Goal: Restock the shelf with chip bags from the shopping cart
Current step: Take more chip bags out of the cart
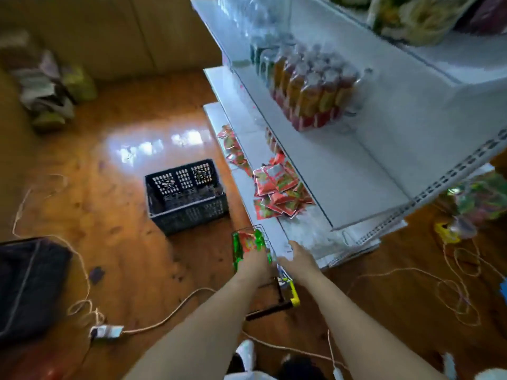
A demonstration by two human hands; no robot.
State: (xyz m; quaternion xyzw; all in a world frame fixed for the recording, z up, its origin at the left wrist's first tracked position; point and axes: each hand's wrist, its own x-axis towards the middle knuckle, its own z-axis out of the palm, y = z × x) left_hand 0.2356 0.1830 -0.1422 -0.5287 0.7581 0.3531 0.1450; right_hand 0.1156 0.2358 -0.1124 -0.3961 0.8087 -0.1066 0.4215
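A small wire shopping cart [264, 237] with a yellow and black handle [293, 294] stands against the low end of the white shelf unit [365, 165]. Inside it lies a green and red chip bag [247, 242]. My left hand [255, 263] reaches down into the cart and rests on that bag; its fingers are hidden, so the hold is unclear. My right hand [297, 257] lies at the cart's right rim beside the lowest shelf board [301, 231], its fingers hidden too. A heap of red packets [277, 190] covers the low shelf further back.
A dark plastic crate [186, 196] sits on the wooden floor left of the shelf. White cables [164, 316] with a power strip [105, 331] trail across the floor. A pack of drink bottles [310, 89] stands on the middle shelf. A dark bin [30, 283] is at the left edge.
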